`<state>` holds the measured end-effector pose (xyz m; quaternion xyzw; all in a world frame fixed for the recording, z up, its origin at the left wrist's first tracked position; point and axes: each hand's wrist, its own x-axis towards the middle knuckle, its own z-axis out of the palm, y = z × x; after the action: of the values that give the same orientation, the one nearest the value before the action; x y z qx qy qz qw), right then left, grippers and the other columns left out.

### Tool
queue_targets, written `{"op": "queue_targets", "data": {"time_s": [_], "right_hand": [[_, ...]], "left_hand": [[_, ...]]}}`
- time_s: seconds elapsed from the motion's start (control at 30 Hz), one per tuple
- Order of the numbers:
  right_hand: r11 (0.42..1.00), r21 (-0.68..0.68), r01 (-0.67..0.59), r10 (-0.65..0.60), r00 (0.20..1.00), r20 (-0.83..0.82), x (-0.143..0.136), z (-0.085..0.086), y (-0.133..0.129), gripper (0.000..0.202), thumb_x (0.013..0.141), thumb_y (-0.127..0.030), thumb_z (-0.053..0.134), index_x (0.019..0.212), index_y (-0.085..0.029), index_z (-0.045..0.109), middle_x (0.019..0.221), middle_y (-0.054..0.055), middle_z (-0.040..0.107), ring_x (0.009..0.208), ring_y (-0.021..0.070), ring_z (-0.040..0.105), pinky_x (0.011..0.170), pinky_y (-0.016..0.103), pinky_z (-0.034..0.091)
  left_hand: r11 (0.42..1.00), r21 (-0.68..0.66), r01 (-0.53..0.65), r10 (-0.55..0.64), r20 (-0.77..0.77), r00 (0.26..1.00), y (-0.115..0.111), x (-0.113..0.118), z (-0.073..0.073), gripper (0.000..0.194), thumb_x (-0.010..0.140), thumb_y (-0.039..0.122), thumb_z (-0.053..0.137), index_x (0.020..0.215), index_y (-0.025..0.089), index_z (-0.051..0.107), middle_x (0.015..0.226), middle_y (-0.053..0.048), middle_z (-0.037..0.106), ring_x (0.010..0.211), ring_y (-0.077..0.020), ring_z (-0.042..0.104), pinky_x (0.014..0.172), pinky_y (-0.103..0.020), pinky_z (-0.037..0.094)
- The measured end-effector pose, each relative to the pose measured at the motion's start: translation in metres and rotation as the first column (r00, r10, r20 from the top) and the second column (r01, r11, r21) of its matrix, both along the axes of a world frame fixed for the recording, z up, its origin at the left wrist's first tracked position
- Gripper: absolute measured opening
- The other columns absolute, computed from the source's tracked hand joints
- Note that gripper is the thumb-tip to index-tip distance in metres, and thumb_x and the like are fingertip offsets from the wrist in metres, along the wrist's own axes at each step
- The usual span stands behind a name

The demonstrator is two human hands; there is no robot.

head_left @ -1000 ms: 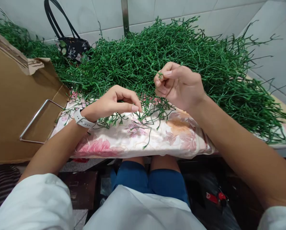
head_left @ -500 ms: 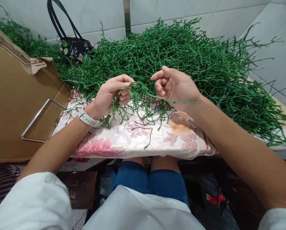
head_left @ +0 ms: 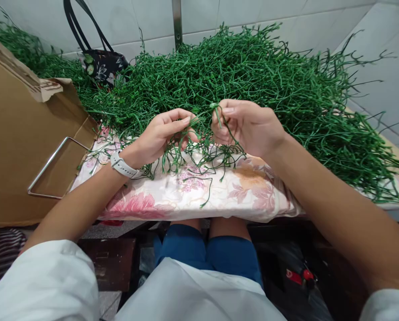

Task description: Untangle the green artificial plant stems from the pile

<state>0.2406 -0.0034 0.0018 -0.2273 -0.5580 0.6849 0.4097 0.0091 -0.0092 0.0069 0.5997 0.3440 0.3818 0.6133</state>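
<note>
A large heap of thin green plastic stems lies across the back of the table. In front of it, over the flowered cloth, my left hand pinches some green stems between thumb and fingertips, and several more hang below its fingers. Close on its right, my right hand is closed on one green stem, whose small head sticks out by the thumb and whose tail droops down. A small gap separates the two hands. Loose stems lie on the flowered cloth beneath them.
At the left stands an open cardboard box with a metal wire handle. A black flowered bag leans among the stems at the back left. Behind is a tiled wall. Below the table's front edge lies a red tag.
My right hand, earlier loosely curled beside a long stem, now grips a stem at its fingertips. My left hand has shifted slightly right, and the long stem no longer stretches across between the hands.
</note>
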Motion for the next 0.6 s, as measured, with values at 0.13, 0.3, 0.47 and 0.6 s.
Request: {"op": "queue_targets", "data": {"time_s": [0.13, 0.3, 0.47, 0.6], "right_hand": [[0.998, -0.031, 0.046, -0.048, 0.998, -0.049, 0.004, 0.002, 0.003, 0.019, 0.095, -0.032, 0.061, 0.082, -0.018, 0.059, 0.064, -0.003, 0.045, 0.054, 0.0091, 0.041, 0.051, 0.025, 0.038], [0.993, -0.089, 0.079, -0.088, 0.991, -0.102, 0.006, -0.001, 0.007, 0.037, 0.105, -0.051, 0.052, 0.090, -0.019, 0.064, 0.062, -0.003, 0.046, 0.053, 0.0102, 0.044, 0.053, 0.024, 0.041], [0.999, -0.041, -0.023, 0.013, 0.972, -0.234, 0.005, 0.008, -0.001, 0.073, 0.093, -0.083, 0.051, 0.119, -0.018, 0.070, 0.071, 0.000, 0.065, 0.055, 0.0125, 0.052, 0.054, 0.027, 0.047], [0.989, -0.074, 0.127, -0.135, 0.985, -0.111, 0.003, 0.008, 0.000, 0.053, 0.097, -0.071, 0.058, 0.112, -0.021, 0.069, 0.076, 0.000, 0.067, 0.062, 0.0135, 0.058, 0.058, 0.028, 0.049]], "left_hand": [[0.998, 0.046, 0.048, -0.045, -0.060, 0.997, -0.001, -0.002, -0.003, 0.023, 0.086, 0.032, 0.081, 0.093, 0.013, 0.070, 0.079, -0.003, 0.076, 0.059, -0.0079, 0.065, 0.054, -0.021, 0.050], [0.993, 0.076, 0.089, -0.085, -0.053, 0.995, 0.000, -0.004, -0.008, 0.027, 0.084, 0.036, 0.087, 0.097, 0.015, 0.074, 0.082, -0.001, 0.077, 0.064, -0.0073, 0.067, 0.061, -0.020, 0.055], [0.994, 0.037, 0.105, -0.104, -0.025, 0.994, -0.002, -0.004, -0.005, 0.038, 0.081, 0.042, 0.089, 0.098, 0.015, 0.070, 0.083, -0.002, 0.078, 0.062, -0.0081, 0.070, 0.058, -0.019, 0.055], [0.994, -0.035, 0.101, -0.101, 0.017, 0.995, -0.003, -0.003, -0.003, 0.039, 0.084, 0.043, 0.087, 0.099, 0.015, 0.065, 0.088, -0.004, 0.080, 0.059, -0.0075, 0.070, 0.055, -0.018, 0.054]]}}
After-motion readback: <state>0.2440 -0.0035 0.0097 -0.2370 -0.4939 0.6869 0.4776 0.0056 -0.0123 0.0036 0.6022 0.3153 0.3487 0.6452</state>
